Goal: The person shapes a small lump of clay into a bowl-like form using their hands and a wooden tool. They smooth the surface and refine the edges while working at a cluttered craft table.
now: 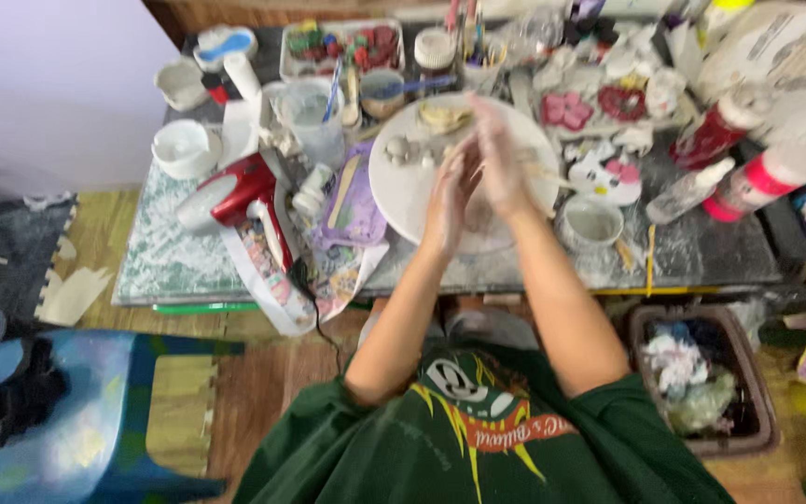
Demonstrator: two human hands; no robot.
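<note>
My left hand (448, 191) and my right hand (499, 159) are pressed palm to palm over a round white board (401, 191) on the cluttered table. The frame is blurred, so I cannot tell whether anything lies between the palms. A few small pale clay pieces (403, 149) sit at the board's far left part, and a flat tan lump (443, 116) lies at its far edge. A thin wooden stick (548, 175) pokes out to the right of my right hand.
A red hair dryer (240, 191) lies left of the board beside a purple sheet (358, 201). A small white cup (592, 224) stands right of it, red and pink bottles (739, 154) farther right. A bin of rags (701, 373) sits below; a blue stool (86, 411) at left.
</note>
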